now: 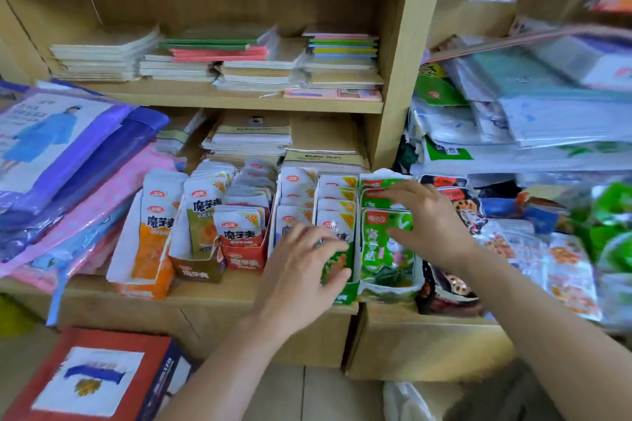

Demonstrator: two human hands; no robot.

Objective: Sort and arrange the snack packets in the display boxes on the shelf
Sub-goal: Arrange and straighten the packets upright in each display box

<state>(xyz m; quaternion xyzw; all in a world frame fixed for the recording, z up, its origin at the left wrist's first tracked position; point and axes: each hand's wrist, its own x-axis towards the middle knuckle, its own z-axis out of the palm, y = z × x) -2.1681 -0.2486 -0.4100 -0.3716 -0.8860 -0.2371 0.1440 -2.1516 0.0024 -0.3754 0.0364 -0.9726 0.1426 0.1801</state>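
Several display boxes of snack packets stand in a row on the low wooden shelf [212, 290]: an orange box [147, 243], a brown box [200, 249], a red box [241, 239], a white-and-green box [337, 202] and a bright green box [383, 249]. My left hand [304, 263] lies with spread, fairly straight fingers on the front packets of the white-and-green box. My right hand [427, 222] rests with loosely spread fingers on the packets of the bright green box, its fingertips touching the packet tops. Neither hand visibly grips a packet.
Dark and orange snack packets [458, 215] lie loose to the right of the boxes. Stacks of notebooks [219, 58] fill the shelf above. Purple and pink plastic bags [68, 161] slope at the left. A red box [92, 379] sits below on the floor.
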